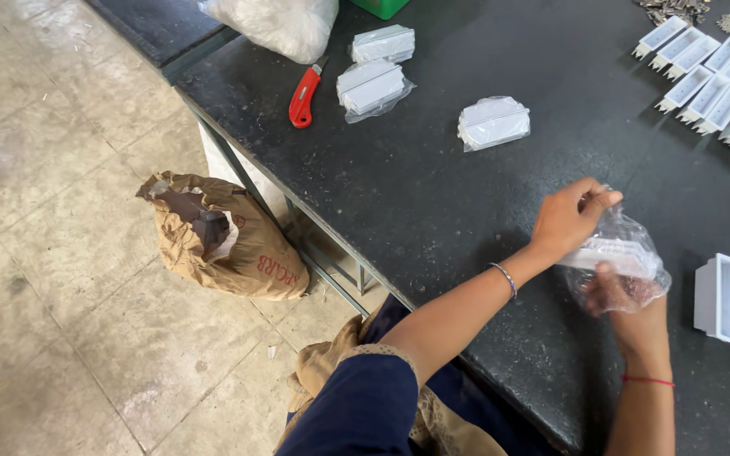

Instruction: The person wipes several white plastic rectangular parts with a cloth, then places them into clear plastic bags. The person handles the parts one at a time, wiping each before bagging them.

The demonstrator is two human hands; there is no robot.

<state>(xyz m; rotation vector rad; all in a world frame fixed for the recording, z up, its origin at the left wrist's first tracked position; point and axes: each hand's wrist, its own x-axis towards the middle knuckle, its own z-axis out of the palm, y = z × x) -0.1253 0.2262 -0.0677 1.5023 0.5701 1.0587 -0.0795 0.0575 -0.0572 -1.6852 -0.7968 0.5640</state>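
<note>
Head view: left hand [566, 221] pinches the mouth of a clear plastic bag [627, 253], fingers closed on the film, holding it taut above the dark table [433, 194]. Right hand [627, 295] sits inside the bag, fingers clamped on a white plastic housing [614, 253]. Bagged housings [493, 123], a red utility knife [303, 95] and one unbagged housing [720, 297] lie apart.

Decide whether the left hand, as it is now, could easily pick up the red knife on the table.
Probably not: the left hand is busy gripping the clear bag, and the red knife lies far across the table, though nothing blocks the path.
</note>
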